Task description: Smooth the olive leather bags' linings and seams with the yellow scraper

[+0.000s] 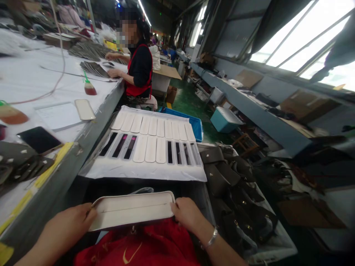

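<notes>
Broadly, I log the items from largest to smallest, each placed from my hands.

1. Long work table (91, 122), off my left hand and running away ahead of it; white top, grey edge. A person in a red apron (139, 70) sits at its far end with both hands on stacked dark pieces.
2. White sheet (144, 168), straight ahead of both hands, carrying two rows of pale rounded strips (151, 147); several slots in the nearer row show dark pieces instead.
3. Heap of dark leather parts (235, 192), to the right of my right hand, close by, in a light bin.
4. Blue crate (195, 125), beyond the white sheet, farther than anything I can touch.
5. White panel (133, 210), flat, oblong, rounded at the corners, with a seam line along its length; it lies level between my hands, above my red apron (144, 245).
6. Left hand (70, 223), fingers curled over the panel's left end, gripping it.
7. Right hand (188, 212), fingers folded on the panel's right end, gripping it; a metal bracelet (210, 239) sits on the wrist.
8. Small white tray (84, 109), on the table, forward of my left hand and well apart from it.
</notes>
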A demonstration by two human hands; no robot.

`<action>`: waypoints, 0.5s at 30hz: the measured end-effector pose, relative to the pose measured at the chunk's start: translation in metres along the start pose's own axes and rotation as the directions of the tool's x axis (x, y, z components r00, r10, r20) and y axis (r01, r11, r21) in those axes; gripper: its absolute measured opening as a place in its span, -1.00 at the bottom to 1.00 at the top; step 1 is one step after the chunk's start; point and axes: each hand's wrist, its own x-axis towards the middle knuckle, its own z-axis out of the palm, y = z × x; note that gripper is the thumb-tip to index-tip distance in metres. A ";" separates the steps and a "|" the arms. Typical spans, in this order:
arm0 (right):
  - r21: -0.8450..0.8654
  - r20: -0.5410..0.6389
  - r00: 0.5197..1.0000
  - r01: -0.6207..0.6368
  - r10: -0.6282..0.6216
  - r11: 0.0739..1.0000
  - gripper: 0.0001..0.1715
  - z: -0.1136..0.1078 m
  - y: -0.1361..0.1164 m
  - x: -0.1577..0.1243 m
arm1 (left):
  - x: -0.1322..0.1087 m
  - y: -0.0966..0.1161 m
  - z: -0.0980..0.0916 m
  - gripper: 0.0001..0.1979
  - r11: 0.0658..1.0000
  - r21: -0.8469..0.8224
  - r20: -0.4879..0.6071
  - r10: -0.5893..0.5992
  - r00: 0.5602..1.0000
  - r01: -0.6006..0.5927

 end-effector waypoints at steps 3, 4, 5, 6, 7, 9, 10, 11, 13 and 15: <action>0.060 0.033 0.999 -0.040 0.038 0.997 -0.54 0.003 -0.003 0.002 | -0.010 0.000 -0.005 -0.61 0.986 -0.146 0.034 0.085 0.996 -0.079; 0.069 0.026 0.999 -0.037 0.035 0.997 -0.54 0.004 -0.004 0.003 | -0.013 -0.002 -0.005 -0.56 0.960 -0.266 0.057 0.102 0.993 -0.084; 0.073 0.017 1.000 -0.027 0.026 0.997 -0.53 0.006 -0.004 0.005 | -0.015 -0.004 -0.006 -0.50 0.919 -0.389 0.090 0.104 0.990 -0.061; 0.076 0.007 1.000 -0.013 0.012 0.997 -0.53 0.006 -0.004 0.007 | -0.017 -0.006 -0.008 -0.45 0.870 -0.492 0.123 0.102 0.987 -0.028; 0.079 -0.001 1.000 0.005 -0.005 0.997 -0.52 0.007 -0.003 0.008 | -0.018 -0.007 -0.009 -0.42 0.831 -0.556 0.148 0.095 0.985 0.004; 0.083 -0.009 0.999 0.036 -0.035 0.996 -0.50 0.006 -0.002 0.010 | -0.018 -0.004 -0.014 -0.41 0.849 -0.529 0.133 0.091 0.987 -0.007; 0.084 -0.005 0.999 0.044 -0.043 0.996 -0.50 0.006 -0.001 0.011 | -0.018 0.000 -0.017 -0.44 0.908 -0.416 0.107 0.097 0.990 -0.044; 0.081 0.003 0.999 0.046 -0.046 0.996 -0.50 0.005 0.000 0.011 | -0.018 0.005 -0.020 -0.48 0.964 -0.253 0.080 0.101 0.992 -0.078; 0.064 0.028 0.999 0.033 -0.035 0.997 -0.52 0.005 0.001 0.011 | -0.016 0.016 -0.024 -0.57 0.992 0.079 0.043 0.092 0.995 -0.095; 0.036 0.033 0.999 0.029 -0.030 0.999 -0.52 0.006 0.001 0.012 | -0.015 0.025 -0.025 -0.62 0.968 0.244 0.034 0.055 0.998 -0.062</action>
